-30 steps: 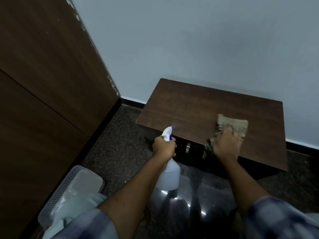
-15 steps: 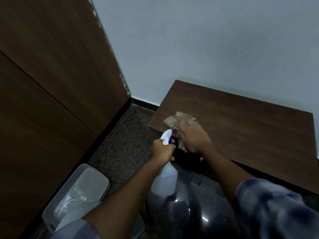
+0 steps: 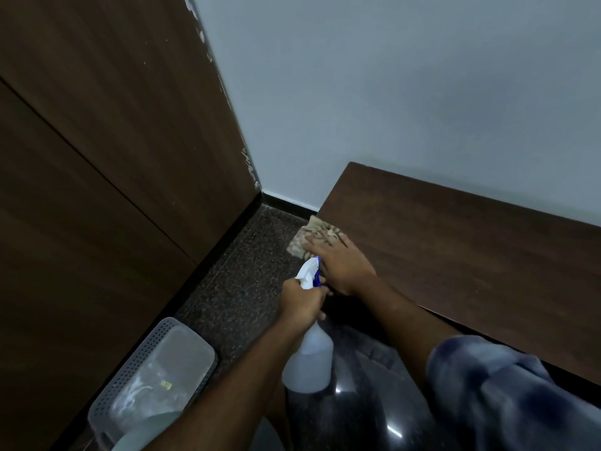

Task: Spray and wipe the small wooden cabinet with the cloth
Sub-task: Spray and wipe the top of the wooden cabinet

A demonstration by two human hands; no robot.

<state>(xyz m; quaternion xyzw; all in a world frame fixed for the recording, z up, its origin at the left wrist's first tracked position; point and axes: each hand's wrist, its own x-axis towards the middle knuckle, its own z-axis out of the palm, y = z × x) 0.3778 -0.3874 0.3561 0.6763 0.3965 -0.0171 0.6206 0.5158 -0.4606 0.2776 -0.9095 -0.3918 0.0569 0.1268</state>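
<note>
The small wooden cabinet [image 3: 471, 249] stands against the pale wall, its dark brown top filling the right side. A beige cloth [image 3: 313, 236] lies at the top's front left corner and hangs a little over the edge. My right hand [image 3: 341, 265] presses flat on the cloth with straight fingers. My left hand [image 3: 300, 301] grips the neck of a translucent spray bottle [image 3: 309, 362] with a white and blue nozzle, held upright in front of the cabinet's left corner.
A tall dark wooden panel [image 3: 113, 157] fills the left side. A grey perforated plastic basket [image 3: 153, 379] with a clear liner stands on the speckled dark floor [image 3: 240, 281] at lower left. The floor is glossy below the bottle.
My right hand has slid the cloth from the right part of the cabinet top to its front left corner. The view has shifted left. The spray bottle stays held in my left hand.
</note>
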